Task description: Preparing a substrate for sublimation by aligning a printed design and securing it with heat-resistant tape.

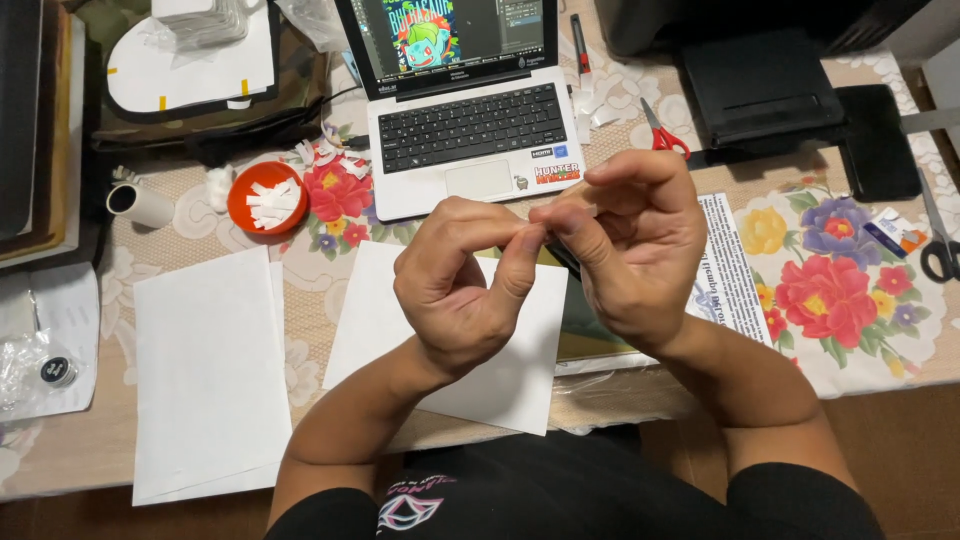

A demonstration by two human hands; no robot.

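My left hand (455,290) and my right hand (635,245) are raised together over the table, fingertips meeting. Both pinch a small pale piece (532,234) between thumb and fingers; it is too small to tell what it is. A thin dark object (563,256) shows just under my right fingers. Below the hands lie a white sheet (500,380) and a dark green sheet (585,325) on the floral tablecloth (830,290).
An open laptop (470,125) stands behind the hands. An orange bowl (266,197) holds several white pieces. Red scissors (662,132), black scissors (940,250), a black printer (765,85), a white roll (138,203) and another white sheet (205,370) lie around.
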